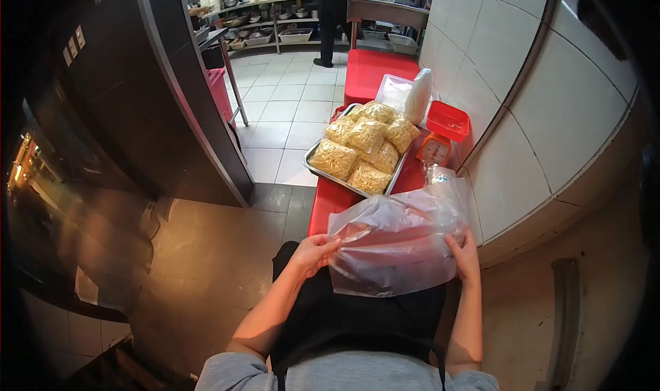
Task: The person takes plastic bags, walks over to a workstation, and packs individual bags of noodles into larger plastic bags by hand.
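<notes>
Plastic bag (395, 253) partly hides the red surface (328, 205) behind it.

We see a plain grey shirt (350, 374) with short, loose sleeves (232, 372) that leave both forearms (265, 308) bare. Over it we make out a black apron (361, 322), dark and matte, its top edge curving across the front. Narrow black straps (440, 365) run from it on either side. The left hand (313, 254) and right hand (467, 256) are bare to the wrists.
</notes>
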A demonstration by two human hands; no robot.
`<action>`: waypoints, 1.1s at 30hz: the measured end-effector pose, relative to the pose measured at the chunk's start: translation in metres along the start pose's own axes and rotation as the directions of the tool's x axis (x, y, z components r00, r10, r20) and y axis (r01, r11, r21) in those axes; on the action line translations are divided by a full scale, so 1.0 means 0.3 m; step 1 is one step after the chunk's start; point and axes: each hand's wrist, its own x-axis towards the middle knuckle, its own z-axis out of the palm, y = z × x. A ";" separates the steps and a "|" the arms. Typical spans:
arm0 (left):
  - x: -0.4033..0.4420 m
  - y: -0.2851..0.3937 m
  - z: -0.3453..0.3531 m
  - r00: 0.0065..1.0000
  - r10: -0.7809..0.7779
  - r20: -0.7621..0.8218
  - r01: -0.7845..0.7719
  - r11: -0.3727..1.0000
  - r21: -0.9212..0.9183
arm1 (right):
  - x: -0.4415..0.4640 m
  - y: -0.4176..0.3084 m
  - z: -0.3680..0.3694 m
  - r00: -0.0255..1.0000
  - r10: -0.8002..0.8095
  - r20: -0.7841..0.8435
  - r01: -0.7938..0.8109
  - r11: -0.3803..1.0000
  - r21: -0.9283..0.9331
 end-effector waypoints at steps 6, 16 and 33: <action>0.051 -0.084 -0.094 0.964 0.230 -0.134 -0.237 0.970 -0.042 | -0.085 -0.149 0.123 0.953 -0.190 -0.236 0.032 0.839 -0.543; -0.081 0.028 0.015 0.917 0.060 0.394 0.031 0.975 -0.220 | -0.093 -0.150 0.504 0.740 0.180 0.648 -0.364 0.918 0.161; -0.001 0.057 -0.114 0.747 0.601 0.285 -0.382 0.037 0.924 | 0.014 -0.064 0.419 0.719 0.113 0.685 -0.626 0.534 0.569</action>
